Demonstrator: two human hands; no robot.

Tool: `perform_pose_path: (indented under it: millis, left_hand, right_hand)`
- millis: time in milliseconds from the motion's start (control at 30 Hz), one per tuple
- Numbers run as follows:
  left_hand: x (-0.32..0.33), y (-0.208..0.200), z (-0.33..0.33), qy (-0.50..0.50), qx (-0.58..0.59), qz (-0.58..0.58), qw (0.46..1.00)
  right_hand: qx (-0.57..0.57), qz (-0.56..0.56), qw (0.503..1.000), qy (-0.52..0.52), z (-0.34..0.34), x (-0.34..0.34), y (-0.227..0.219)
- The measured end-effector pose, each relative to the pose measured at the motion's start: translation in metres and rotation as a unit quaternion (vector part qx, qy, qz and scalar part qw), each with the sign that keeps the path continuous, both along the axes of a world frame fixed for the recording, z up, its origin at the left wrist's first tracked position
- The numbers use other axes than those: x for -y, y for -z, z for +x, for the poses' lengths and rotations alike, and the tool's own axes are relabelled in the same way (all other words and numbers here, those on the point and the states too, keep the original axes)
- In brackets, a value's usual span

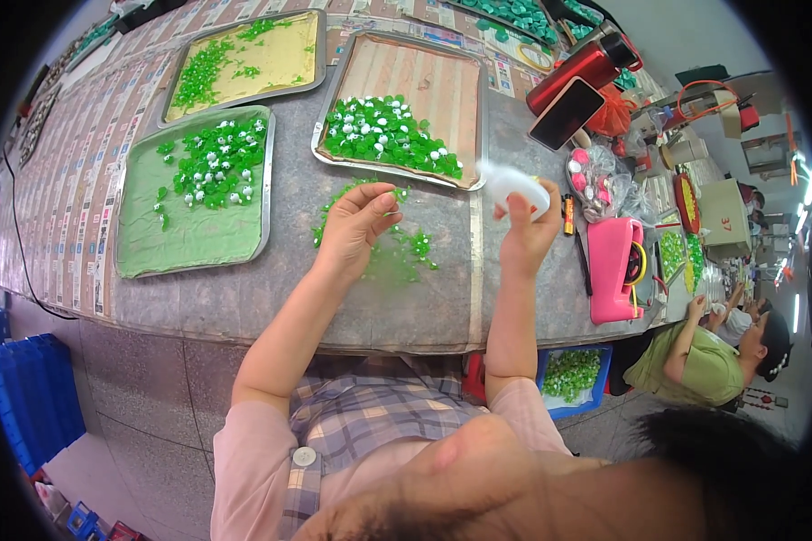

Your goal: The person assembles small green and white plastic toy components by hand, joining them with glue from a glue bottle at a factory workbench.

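Observation:
My right hand point(530, 236) is wrapped round a small white plastic bottle point(514, 187), blurred at its tip, above the grey table covering. To its left my left hand point(361, 225) is closed in a pinch; whatever may be between its fingertips is too small to make out. Loose green plastic pieces point(415, 248) lie on the table beneath and beside the left hand. Just beyond both hands is a metal tray point(424, 68) lined with pinkish, striped paper. Its near part holds many green pieces with white balls point(383, 126).
A green-lined tray point(144, 234) and a yellow-lined tray point(284, 72) stand on the left. On the right are a phone point(567, 113), a red flask point(573, 77), a pink tape dispenser point(612, 270) and bagged pink-and-white pieces point(586, 180). A person in green point(695, 365) sits farther right.

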State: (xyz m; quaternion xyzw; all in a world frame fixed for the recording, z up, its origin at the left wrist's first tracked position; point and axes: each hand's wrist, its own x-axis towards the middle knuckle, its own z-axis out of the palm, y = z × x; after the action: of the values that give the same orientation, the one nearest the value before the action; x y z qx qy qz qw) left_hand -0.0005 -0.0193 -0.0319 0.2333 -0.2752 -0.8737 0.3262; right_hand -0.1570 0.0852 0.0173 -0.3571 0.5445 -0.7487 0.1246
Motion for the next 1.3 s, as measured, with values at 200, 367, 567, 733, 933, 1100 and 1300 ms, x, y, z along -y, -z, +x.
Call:
perform_pose_path:
  millis: [200,367,567,733,933,1100,1300]
  left_hand:
    - [-0.001,0.000,-0.002,0.000,-0.002,0.011,1.000]
    - [0.000,-0.001,-0.001,0.004,-0.003,0.007,1.000]
    - [0.001,0.000,0.000,-0.003,-0.001,0.014,1.000]
    - [0.001,-0.003,0.000,0.004,-0.002,0.009,1.000]
    - [0.000,-0.005,0.000,-0.012,0.001,0.017,1.000]
    - [0.000,-0.006,0.003,0.003,0.000,0.024,1.000]
    - [-0.004,-0.012,0.003,0.069,-0.038,0.035,0.996]
  right_hand:
    - [0.019,0.109,0.994,0.012,-0.059,0.005,0.025]
    - [-0.054,0.195,0.976,0.077,-0.091,0.004,0.067]
    - [-0.501,0.170,0.746,0.405,-0.052,0.022,0.004]
    - [-0.481,0.255,0.838,-0.005,-0.051,0.092,0.003]
    - [-0.566,0.325,0.756,-0.053,-0.066,0.140,0.041]
    - [-0.363,0.354,0.856,-0.095,-0.052,0.124,0.025]
    - [0.075,0.179,0.942,-0.274,0.005,0.051,0.006]
